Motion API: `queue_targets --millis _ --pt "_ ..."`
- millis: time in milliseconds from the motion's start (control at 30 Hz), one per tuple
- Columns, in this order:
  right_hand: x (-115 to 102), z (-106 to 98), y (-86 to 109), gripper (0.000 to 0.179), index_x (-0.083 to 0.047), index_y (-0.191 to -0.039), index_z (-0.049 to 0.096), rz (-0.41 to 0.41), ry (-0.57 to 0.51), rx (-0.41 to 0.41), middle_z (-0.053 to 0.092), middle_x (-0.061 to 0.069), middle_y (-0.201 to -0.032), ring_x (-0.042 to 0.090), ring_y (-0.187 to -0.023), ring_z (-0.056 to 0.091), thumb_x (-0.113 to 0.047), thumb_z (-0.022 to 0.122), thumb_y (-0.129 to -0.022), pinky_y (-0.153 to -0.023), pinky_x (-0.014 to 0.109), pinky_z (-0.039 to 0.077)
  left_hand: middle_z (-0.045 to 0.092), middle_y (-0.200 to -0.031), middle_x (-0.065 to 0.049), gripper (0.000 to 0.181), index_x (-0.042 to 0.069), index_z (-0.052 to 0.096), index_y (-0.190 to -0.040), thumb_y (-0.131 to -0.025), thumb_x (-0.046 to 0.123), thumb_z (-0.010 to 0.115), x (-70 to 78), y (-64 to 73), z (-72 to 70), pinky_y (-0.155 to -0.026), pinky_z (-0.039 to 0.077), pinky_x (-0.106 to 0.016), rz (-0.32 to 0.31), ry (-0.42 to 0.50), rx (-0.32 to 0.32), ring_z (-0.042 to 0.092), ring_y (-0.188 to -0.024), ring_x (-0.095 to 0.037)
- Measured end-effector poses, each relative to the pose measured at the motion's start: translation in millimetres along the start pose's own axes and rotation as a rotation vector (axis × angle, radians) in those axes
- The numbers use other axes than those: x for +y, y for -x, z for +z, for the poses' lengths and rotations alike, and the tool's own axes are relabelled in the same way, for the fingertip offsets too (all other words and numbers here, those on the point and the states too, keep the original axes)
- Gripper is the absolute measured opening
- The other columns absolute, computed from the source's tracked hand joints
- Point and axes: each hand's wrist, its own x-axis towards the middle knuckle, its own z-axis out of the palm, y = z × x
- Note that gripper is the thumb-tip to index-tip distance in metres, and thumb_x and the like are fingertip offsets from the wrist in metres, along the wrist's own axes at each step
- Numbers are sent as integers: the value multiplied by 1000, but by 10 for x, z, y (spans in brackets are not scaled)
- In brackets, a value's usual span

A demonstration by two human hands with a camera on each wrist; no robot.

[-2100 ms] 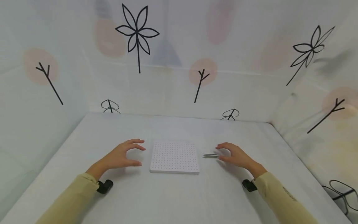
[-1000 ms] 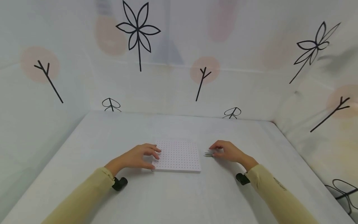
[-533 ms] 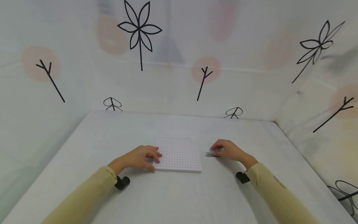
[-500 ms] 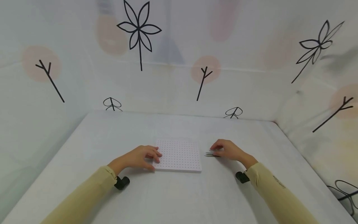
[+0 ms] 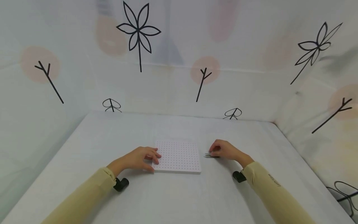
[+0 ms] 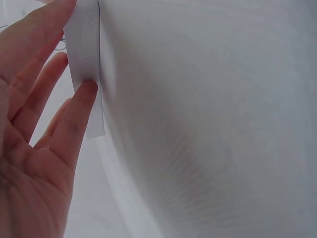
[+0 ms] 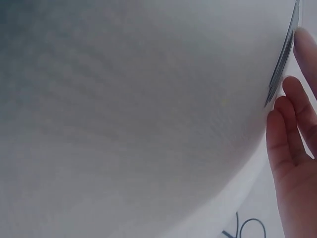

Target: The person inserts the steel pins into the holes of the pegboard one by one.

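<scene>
A white square pegboard [image 5: 176,155] with rows of small holes lies flat mid-table in the head view. My left hand [image 5: 142,158] rests at its left side, fingers relaxed over the edge and one digit touching the side wall. In the left wrist view that white side wall [image 6: 83,44] shows beside the fingers. Right of the board lie several thin grey metal rods [image 5: 207,155], pointing left. Over them, my right hand [image 5: 225,150] pinches with thumb and index finger. The right wrist view shows the rods [image 7: 283,62] by the fingertips; what sits between them is partly hidden.
A white cloth covers the table [image 5: 173,199]. Behind and at both sides hang white curtains [image 5: 167,90] with black plant drawings. A black wrist camera [image 5: 121,184] sits at the left cuff, another wrist camera [image 5: 239,176] at the right.
My left hand has moved right onto the board's left edge. The right hand has shifted slightly left over the rods, and its thumb and index finger have come together.
</scene>
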Motion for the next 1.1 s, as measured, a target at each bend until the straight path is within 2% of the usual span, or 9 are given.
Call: queue_targets --millis 333,567,800,1100 --pt "-54 46 -58 4 -7 -83 67 55 -14 -39 58 -3 -82 13 -77 49 -9 70 -83 -68 27 45 60 -119 -1 22 17 70 -90 -71 13 81 -15 3 4 -95 45 -31 -5 4 -12 38 -129 -28" --pt "-111 50 -64 5 -4 -87 63 97 -37 -91 59 -2 -81 14 -76 49 -9 66 -86 -69 28 45 61 -118 -4 21 13 70 -90 -72 13 81 3 28 -2 -92 47 -32 52 -4 6 40 -127 -33" --pt "-140 35 -40 6 -3 -89 60 91 -42 -112 57 -1 -82 14 -76 48 -8 63 -88 -68 28 44 60 -120 -2 21 14 71 -90 -71 11 80 29 17 3 -95 45 -33 -15 6 -8 38 -129 -28" --pt "-125 39 -25 7 -3 -88 60 82 -49 -109 55 -1 -80 14 -75 47 -9 60 -90 -66 27 43 60 -120 -1 22 15 71 -89 -71 12 81 5 6 12 -95 45 -31 -14 17 -10 38 -129 -27"
